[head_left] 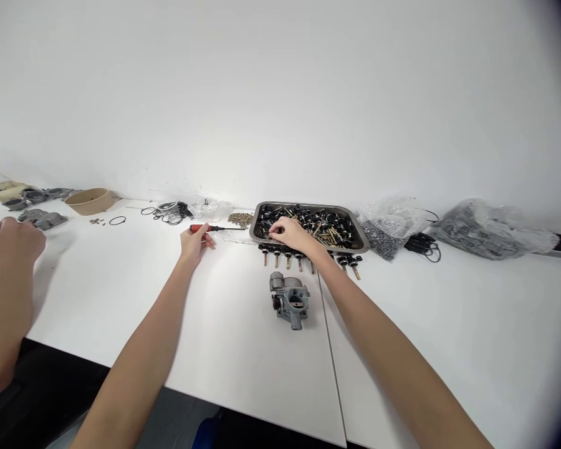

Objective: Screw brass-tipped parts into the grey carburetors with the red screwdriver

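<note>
My left hand [193, 247] is closed around the red handle of a screwdriver [217, 229], whose dark shaft points right just above the table. Over the left part of a metal tray [362, 240] is my right hand [290, 234], its fingers pinched together among black and brass parts [330, 227]. What sits between those fingertips is hidden. In front of the tray stands a row of small black parts with brass stems [288, 254]. A grey carburetor [294, 304] rests on the table below them, its round bore facing me.
A pile of tiny brass pieces [241, 219] lies left of the tray. Plastic bags of parts [388, 227] and black rubber rings [422, 245] are to the right. At far left, another person's hand [16, 240] works near grey castings [42, 218] and a tan bowl [91, 201].
</note>
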### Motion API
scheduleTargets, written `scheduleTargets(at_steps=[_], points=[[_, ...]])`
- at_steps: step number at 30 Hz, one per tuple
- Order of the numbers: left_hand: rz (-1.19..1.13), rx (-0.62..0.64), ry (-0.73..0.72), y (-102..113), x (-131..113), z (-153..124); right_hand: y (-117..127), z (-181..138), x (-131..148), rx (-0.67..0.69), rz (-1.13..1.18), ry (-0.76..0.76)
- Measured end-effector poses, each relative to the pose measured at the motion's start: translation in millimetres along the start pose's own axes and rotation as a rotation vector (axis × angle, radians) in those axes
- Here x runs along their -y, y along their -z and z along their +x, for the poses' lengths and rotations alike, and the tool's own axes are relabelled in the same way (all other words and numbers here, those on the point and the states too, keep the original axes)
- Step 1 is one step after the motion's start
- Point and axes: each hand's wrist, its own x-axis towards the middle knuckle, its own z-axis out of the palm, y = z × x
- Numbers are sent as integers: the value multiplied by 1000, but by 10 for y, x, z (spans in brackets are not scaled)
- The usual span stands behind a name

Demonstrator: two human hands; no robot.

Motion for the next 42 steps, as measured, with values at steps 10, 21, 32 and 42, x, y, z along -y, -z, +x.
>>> scheduleTargets(at_steps=[10, 21, 32, 42], points=[[-2, 4, 1, -11, -22, -19, 63, -44, 64, -22, 253, -60], [4, 13, -5, 5, 8, 6, 93, -70, 90, 22, 304, -44], [17, 17, -7, -8, -6, 2, 508, -410, 538, -37, 215, -37], [34, 15, -11, -31, -30, -31, 848, -1263, 1077, 415, 307, -1]])
